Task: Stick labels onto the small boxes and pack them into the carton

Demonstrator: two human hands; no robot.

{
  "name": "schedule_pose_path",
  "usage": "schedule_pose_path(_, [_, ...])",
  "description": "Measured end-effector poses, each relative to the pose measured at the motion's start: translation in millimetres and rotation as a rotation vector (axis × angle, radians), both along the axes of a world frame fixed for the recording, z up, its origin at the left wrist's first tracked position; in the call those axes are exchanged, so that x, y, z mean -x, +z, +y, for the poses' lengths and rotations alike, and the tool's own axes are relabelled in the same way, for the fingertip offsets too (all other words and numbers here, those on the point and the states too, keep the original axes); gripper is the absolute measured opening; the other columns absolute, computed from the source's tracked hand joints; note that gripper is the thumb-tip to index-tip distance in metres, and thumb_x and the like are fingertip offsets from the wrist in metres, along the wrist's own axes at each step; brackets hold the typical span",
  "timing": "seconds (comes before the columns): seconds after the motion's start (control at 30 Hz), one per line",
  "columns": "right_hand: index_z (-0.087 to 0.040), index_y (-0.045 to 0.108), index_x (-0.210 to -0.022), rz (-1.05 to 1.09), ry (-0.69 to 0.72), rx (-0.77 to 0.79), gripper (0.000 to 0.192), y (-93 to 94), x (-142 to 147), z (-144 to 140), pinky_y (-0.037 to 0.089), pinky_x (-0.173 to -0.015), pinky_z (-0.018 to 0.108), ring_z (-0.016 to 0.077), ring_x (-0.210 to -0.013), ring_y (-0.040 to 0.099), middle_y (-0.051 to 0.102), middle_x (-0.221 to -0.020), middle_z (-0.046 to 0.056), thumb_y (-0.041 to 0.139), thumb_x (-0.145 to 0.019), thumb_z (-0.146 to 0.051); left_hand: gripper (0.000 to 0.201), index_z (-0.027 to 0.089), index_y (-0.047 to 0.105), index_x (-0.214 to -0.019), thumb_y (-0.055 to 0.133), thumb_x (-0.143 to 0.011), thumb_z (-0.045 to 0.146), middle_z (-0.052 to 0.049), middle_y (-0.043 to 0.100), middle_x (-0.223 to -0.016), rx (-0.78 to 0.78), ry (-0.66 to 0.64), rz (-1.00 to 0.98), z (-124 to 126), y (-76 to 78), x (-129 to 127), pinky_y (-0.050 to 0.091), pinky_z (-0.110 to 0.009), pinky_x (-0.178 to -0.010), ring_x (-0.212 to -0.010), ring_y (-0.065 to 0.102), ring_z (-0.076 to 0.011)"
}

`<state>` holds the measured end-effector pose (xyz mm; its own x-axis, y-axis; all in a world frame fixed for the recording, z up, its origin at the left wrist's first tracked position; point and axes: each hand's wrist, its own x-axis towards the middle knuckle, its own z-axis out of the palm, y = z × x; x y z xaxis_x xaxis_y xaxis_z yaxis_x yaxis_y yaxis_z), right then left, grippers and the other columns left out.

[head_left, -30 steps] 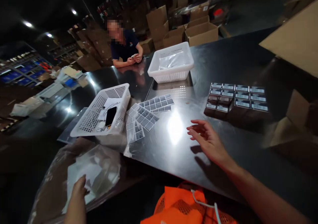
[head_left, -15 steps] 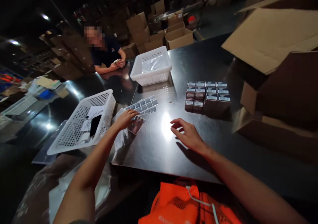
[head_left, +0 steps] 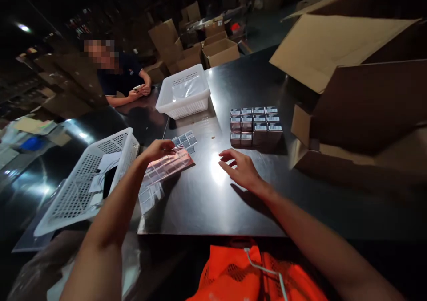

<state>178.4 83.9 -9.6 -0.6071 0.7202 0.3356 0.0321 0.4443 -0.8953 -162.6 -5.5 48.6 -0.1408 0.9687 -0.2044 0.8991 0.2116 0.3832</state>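
My left hand (head_left: 159, 150) pinches the upper edge of a sheet of labels (head_left: 171, 164), which has a pinkish sheen and a grid of rectangles. The sheet is tilted, with a shadow below it on the metal table. Other label sheets (head_left: 185, 140) lie behind it, and more grey labels (head_left: 151, 197) show in front, partly covered. Over the table to the right, my right hand (head_left: 240, 171) hovers with curved fingers apart and nothing in them. Beyond it stands a block of small dark boxes (head_left: 256, 125) with barcode labels, stacked in rows.
A white basket (head_left: 86, 158) with papers and a dark flat object stands at the left. Farther back is a white crate (head_left: 185, 105) holding clear plastic. An open carton (head_left: 367, 109) fills the right. Across the table a person (head_left: 123, 76) holds a small object.
My left hand has lifted a label sheet from the pile and tilted it up. My right hand keeps nearly the same pose. The whole view has shifted, moving the surroundings leftward.
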Motion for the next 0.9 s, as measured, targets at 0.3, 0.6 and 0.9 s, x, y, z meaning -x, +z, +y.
schedule_pose_path(0.3, [-0.02, 0.071, -0.111, 0.212, 0.102, -0.04, 0.035, 12.0, -11, 8, 0.062, -0.075, 0.031, 0.0174, -0.087, 0.072, 0.073, -0.105, 0.006, 0.078, -0.079, -0.031, 0.026, 0.021, 0.076, -0.082, 0.072, -0.072, 0.046, -0.005, 0.074, -0.078, -0.001, -0.233, -0.319, 34, 20.7, -131, 0.053, -0.028, -0.07, -0.073, 0.067, -0.0189])
schedule_pose_path(0.6, [-0.018, 0.078, -0.1, 0.053, -0.139, 0.062, 0.021, -0.2, -7, 23, 0.056, -0.069, 0.027, 0.0171, -0.072, 0.071, 0.078, -0.083, 0.003, 0.076, -0.081, -0.027, 0.028, 0.019, 0.076, -0.089, 0.049, -0.086, 0.025, -0.008, 0.076, -0.087, -0.234, 0.102, 0.121, 40, -11.0, -178, 0.041, -0.029, -0.07, -0.082, 0.066, -0.0213])
schedule_pose_path(0.9, [-0.023, 0.075, -0.08, 0.029, 0.046, -0.373, 0.007, 5.0, -13, 17, 0.053, -0.09, 0.033, 0.0187, -0.096, 0.065, 0.073, -0.095, 0.004, 0.075, -0.085, -0.018, 0.06, 0.02, 0.068, -0.068, 0.031, -0.099, 0.055, -0.008, 0.06, -0.061, -0.277, 0.322, 0.369, 35, -39.4, -173, 0.016, -0.03, -0.058, -0.055, 0.048, -0.0184])
